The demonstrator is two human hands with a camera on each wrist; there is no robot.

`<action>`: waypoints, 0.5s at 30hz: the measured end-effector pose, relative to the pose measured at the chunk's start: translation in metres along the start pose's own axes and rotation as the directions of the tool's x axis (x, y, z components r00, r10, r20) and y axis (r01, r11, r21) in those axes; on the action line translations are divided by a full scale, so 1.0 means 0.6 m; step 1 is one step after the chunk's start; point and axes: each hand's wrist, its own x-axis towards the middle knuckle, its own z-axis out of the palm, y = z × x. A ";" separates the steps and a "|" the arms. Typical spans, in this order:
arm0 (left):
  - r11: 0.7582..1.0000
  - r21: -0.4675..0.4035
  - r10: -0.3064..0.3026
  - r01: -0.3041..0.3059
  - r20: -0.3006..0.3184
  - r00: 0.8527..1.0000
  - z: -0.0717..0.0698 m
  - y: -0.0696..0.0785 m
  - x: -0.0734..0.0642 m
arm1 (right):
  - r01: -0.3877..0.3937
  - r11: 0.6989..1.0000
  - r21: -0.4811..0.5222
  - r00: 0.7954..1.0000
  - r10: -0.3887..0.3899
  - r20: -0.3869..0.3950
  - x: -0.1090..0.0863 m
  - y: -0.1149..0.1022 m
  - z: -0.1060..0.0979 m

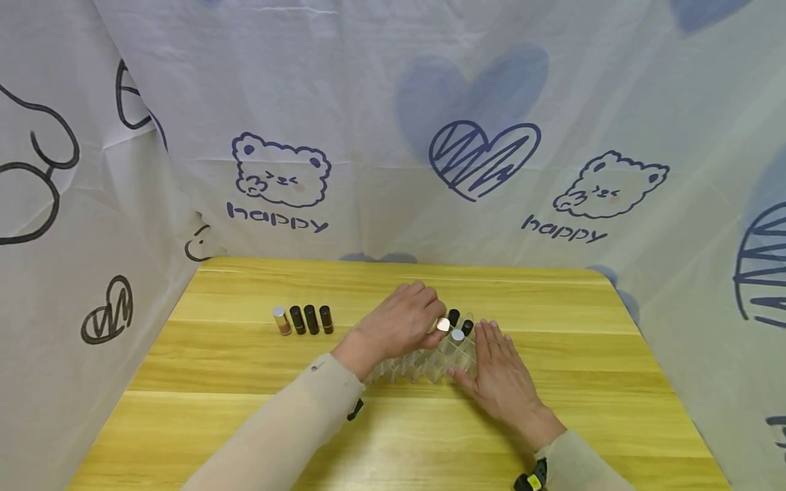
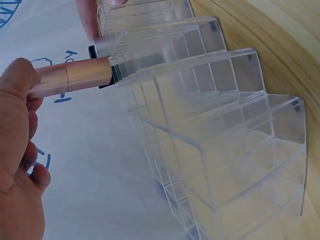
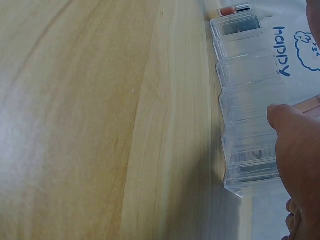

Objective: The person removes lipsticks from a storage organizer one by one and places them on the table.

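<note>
My left hand (image 1: 399, 322) pinches a rose-gold lipstick tube (image 2: 75, 77) by its end, thumb on one side. The tube's other end is at a back slot of the clear stepped lipstick organizer (image 2: 240, 120). Two black-capped lipsticks, one of them a black tube (image 1: 454, 317), and a silver-capped lipstick (image 1: 457, 335) stand in slots at the organizer's right end. Along that end lies my right hand (image 1: 500, 378), its fingers straight and its thumb stretched toward the front edge. In the right wrist view the thumb overlaps the organizer (image 3: 245, 107).
Left of the organizer, a row of lipsticks stands on the wooden table (image 1: 202, 361): a gold one with a pale cap (image 1: 282, 321) and several black ones, such as the black lipstick (image 1: 311, 319). A printed white cloth (image 1: 381, 184) hangs behind and on both sides.
</note>
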 end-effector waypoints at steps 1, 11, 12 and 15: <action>1.000 0.002 0.000 0.000 -0.010 1.000 -0.001 -0.001 -0.001 | 0.000 1.000 0.001 1.000 0.000 -0.001 0.000 0.000 0.000; 0.997 -0.051 -0.062 0.059 -0.061 0.996 -0.013 -0.017 -0.017 | -0.005 1.000 0.008 1.000 0.005 0.001 0.000 0.000 0.000; 0.996 -0.058 -0.069 0.066 -0.051 0.996 -0.014 -0.019 -0.019 | -0.005 1.000 0.008 1.000 0.005 0.001 0.000 0.000 0.000; 0.995 -0.065 -0.084 0.082 -0.028 0.996 -0.018 -0.025 -0.027 | -0.004 1.000 0.008 1.000 0.004 0.001 -0.001 0.000 0.000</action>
